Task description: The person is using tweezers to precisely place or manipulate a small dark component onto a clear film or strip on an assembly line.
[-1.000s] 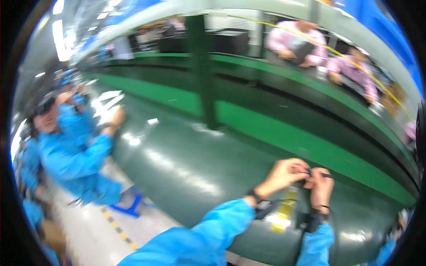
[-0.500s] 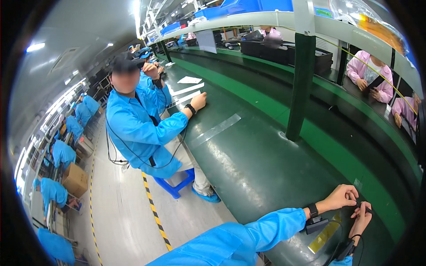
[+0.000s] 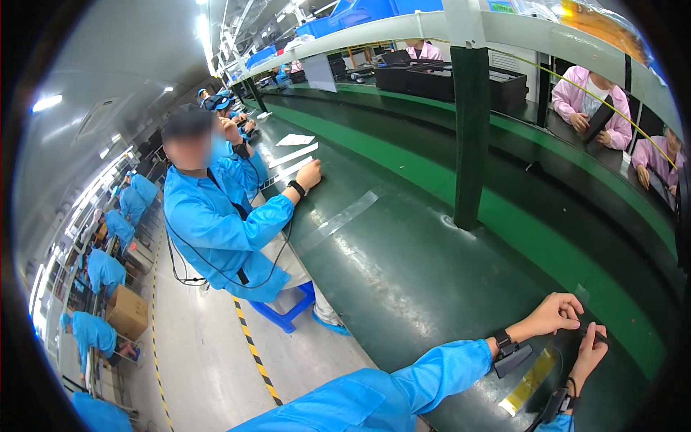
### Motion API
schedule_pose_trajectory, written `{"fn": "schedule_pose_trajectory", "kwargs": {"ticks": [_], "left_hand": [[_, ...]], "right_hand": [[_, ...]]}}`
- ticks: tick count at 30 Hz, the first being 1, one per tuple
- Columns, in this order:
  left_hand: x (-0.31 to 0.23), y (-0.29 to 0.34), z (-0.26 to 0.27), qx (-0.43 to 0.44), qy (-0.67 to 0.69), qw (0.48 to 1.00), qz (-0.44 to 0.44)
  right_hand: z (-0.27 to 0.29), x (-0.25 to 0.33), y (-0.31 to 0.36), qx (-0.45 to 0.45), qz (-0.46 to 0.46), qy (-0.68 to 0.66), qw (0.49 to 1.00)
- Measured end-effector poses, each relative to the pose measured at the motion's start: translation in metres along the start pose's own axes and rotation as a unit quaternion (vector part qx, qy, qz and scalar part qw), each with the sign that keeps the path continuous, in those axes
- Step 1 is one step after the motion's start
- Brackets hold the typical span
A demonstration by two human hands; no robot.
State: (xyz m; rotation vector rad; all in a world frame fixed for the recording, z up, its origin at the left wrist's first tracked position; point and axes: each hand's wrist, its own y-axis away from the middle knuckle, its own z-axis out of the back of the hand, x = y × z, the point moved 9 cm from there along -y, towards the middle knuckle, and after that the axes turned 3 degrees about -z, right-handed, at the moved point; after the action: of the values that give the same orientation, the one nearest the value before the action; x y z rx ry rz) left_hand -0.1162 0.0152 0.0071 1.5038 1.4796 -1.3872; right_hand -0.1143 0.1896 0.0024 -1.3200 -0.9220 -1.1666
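At the lower right, above the green table [image 3: 403, 288], both hands are close together. My left hand [image 3: 553, 315] has its fingers curled and its thumb and fingertips brought together beside the right fingertips; whatever they pinch is too small to make out. My right hand [image 3: 592, 351] is closed on a small dark object [image 3: 600, 335], mostly covered by the fingers. A dark band with a black box is strapped to my left wrist, and a similar device with a cable is on my right wrist.
A yellowish tape strip [image 3: 529, 381] lies by my forearms; a clear tape strip [image 3: 338, 219] crosses the table farther off. A dark green post [image 3: 471, 137] rises at its far edge. A co-worker in blue [image 3: 223, 223] sits at left. People in pink work across the line.
The whole view has shifted, so the table and the co-worker appear farther left. My hands stay close together, with the right fingers still around the dark object.
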Motion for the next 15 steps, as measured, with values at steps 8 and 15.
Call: {"fn": "schedule_pose_trajectory", "kwargs": {"ticks": [8, 15], "left_hand": [[0.0, -0.002, 0.002, 0.015, 0.074, 0.997, 0.002], [-0.001, 0.003, 0.002, 0.016, 0.071, 0.997, 0.034]], "right_hand": [[-0.008, -0.001, -0.01, -0.029, -0.008, -0.038, 0.999], [-0.01, -0.018, -0.009, -0.002, -0.086, -0.066, 0.994]]}}
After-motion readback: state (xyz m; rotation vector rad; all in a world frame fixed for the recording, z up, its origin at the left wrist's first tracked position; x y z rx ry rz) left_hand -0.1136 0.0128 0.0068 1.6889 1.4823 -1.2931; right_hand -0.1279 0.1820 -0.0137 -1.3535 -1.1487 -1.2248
